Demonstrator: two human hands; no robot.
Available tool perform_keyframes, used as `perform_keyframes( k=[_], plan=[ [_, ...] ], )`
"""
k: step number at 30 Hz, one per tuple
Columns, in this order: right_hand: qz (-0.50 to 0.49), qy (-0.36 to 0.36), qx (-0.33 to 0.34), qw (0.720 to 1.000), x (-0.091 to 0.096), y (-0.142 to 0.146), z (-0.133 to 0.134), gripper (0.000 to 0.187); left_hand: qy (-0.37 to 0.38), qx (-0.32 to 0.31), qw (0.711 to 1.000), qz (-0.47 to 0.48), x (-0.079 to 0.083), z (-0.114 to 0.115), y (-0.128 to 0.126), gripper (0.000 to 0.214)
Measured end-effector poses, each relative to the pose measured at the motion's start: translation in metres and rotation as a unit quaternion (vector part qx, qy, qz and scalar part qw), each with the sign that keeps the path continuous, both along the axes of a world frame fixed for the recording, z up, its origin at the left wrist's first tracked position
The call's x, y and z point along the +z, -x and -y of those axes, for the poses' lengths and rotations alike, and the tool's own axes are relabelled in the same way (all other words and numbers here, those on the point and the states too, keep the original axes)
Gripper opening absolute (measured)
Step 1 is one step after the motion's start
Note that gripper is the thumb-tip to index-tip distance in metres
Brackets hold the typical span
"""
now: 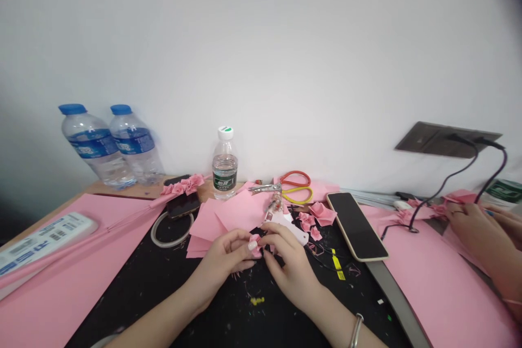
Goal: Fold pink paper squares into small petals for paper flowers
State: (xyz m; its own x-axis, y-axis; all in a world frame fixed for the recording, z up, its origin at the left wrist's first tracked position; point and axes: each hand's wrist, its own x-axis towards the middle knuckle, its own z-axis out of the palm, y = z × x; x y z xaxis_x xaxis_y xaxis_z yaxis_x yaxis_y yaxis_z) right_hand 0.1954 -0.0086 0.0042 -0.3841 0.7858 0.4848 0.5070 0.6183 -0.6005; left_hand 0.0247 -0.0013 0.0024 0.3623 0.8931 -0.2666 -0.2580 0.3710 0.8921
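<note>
Matt paper flower (255,244), glossy plastic bottle (225,166), shiny metal scissor blades (264,188), smooth glossy phone screen (361,225).

The left hand (229,250) and right hand (289,255) nearly touch, with bent fingers (272,240) pinching. The left arm (163,310) and right arm (335,309) are bare and slant in toward each other.

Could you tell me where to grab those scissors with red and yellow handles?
Best, I'd say, by the red loop and yellow loop together, coming from the right. The scissors lie with both loops at the right and their blades pointing left, so this grip would likely keep you off anything sharp.
</note>
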Motion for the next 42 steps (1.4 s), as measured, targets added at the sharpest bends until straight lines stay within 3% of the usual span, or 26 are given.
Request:
perform_keyframes(
  k=[8,14,42],
  plan=[
    [-0.002,0.025,0.008,1.000,0.0053,0.0012,0.0032,0.032,-0.007,-0.001,1.000,0.005,-0.0025,-0.0003,0.0013,0.025],
    [-0.006,0.019,-0.006,1.000,0.0024,0.0028,0.0014,0.023,0.014,-0.008,1.000,0.025,-0.0016,0.0017,0.0005,0.024],
    [-0.036,0.027,0.026,0.999,0.0058,0.0049,0.0018,0.029,-0.024,-0.054,0.996,0.071,-0.0009,0.0047,-0.0025,0.020]
  ],
)
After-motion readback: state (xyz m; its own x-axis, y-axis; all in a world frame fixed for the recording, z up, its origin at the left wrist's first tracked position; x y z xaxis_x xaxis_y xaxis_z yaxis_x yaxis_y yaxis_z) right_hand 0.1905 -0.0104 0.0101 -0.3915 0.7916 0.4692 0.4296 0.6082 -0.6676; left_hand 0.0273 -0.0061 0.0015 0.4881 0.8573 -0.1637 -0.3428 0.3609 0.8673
